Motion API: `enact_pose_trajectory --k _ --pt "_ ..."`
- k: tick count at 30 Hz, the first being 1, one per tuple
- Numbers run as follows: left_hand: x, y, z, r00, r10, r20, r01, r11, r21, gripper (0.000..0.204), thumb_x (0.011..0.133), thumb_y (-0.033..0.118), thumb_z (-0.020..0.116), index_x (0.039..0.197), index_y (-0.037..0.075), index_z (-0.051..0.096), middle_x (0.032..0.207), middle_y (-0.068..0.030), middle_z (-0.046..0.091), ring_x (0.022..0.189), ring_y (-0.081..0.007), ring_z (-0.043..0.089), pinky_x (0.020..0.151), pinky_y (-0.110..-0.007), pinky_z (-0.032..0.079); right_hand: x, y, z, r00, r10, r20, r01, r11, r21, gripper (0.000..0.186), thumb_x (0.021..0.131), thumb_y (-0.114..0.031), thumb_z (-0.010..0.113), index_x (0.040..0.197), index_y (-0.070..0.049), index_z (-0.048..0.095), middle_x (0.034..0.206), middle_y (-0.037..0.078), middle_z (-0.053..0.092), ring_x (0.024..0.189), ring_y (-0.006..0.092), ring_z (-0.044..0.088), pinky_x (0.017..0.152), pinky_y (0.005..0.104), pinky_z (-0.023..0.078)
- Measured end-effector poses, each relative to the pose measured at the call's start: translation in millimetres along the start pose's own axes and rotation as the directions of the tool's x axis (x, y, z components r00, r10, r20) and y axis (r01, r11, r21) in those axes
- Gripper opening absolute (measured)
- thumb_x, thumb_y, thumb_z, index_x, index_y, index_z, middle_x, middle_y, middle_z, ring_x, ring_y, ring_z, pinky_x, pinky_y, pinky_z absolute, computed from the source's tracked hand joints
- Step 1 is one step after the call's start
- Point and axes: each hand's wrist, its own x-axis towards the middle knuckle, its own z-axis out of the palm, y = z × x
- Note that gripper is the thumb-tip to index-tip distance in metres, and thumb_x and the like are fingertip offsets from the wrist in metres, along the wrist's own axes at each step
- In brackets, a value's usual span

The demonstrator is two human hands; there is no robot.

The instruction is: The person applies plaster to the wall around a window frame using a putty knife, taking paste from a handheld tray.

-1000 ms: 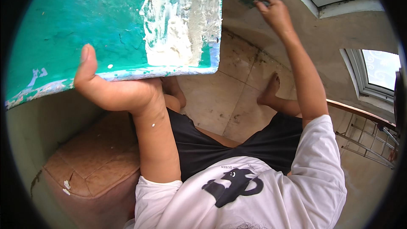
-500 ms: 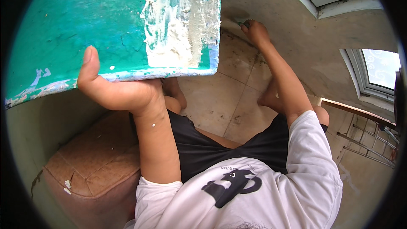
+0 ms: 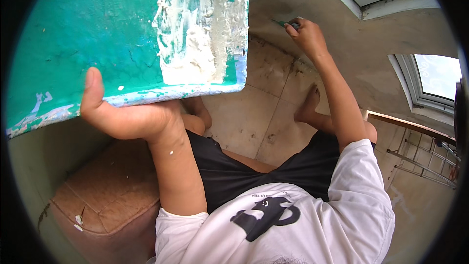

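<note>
My left hand (image 3: 132,117) grips a teal board (image 3: 83,29) from its near edge, thumb up and fingers hidden underneath. A thick smear of white paste (image 3: 190,49) covers the board's right side. At the upper right, my right hand (image 3: 305,34) is closed on a small scraper (image 3: 280,23) with a green blade, held at the grey plastered wall (image 3: 351,44). Whether the blade touches the wall is hard to tell.
A brown padded seat (image 3: 107,181) is at my left beside a wall. Below are floor tiles (image 3: 259,112) and my bare feet. Window frames (image 3: 425,83) are set in the right wall, with a metal rack (image 3: 425,159) at the far right.
My right hand dropped along the wall from its position a second ago, then rose slightly and shifted right. The board and my left hand have moved a little left and down.
</note>
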Motion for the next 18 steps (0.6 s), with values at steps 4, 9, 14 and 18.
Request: enact_pose_trajectory --k 4,9,14,18 --pt "0.3 -1.0 3.1 0.999 -0.024 0.031 0.025 1.0 -0.016 0.058 0.081 0.033 0.057 0.125 -0.004 0.051 0.123 -0.0158 0.054 0.113 -0.0303 0.053 0.098 -0.042 0.041 15.2 9.1 -12.5 0.99 -0.061 -0.128 0.068 0.997 0.045 0.038 0.087 -0.039 0.067 0.097 -0.003 0.071 0.083 0.021 0.069 0.082 0.04 0.065 0.075 0.0449 0.053" --pt "-1.7 4.2 2.3 0.997 -0.071 0.025 0.072 0.997 -0.033 0.059 0.081 0.034 0.057 0.126 -0.003 0.051 0.123 -0.0154 0.054 0.113 -0.0303 0.053 0.098 -0.042 0.041 9.9 -2.9 -86.4 0.988 -0.017 -0.152 0.036 0.992 0.123 0.041 0.087 -0.042 0.071 0.101 -0.004 0.073 0.074 0.016 0.068 0.07 0.0291 0.065 0.068 0.0374 0.053" --pt "-5.0 9.2 7.9 0.994 -0.108 0.014 0.109 0.991 -0.074 0.058 0.081 0.034 0.057 0.126 -0.003 0.051 0.123 -0.0152 0.054 0.113 -0.0306 0.053 0.098 -0.043 0.041 -1.1 24.6 -145.7 0.969 -0.062 -0.241 0.101 0.983 0.153 0.035 0.089 -0.039 0.07 0.101 -0.006 0.074 0.055 -0.002 0.042 0.053 0.0079 0.039 0.05 0.0283 0.034" --pt "-11.4 15.6 16.5 0.993 -0.116 -0.017 0.115 0.992 -0.052 0.058 0.082 0.034 0.056 0.126 -0.004 0.051 0.124 -0.0154 0.054 0.113 -0.031 0.053 0.099 -0.043 0.041 -28.6 20.0 -178.4 0.973 -0.006 -0.232 0.052 0.98 0.194 0.034 0.09 -0.037 0.07 0.101 -0.005 0.074 0.059 -0.001 0.048 0.055 0.0074 0.042 0.052 0.0265 0.036"
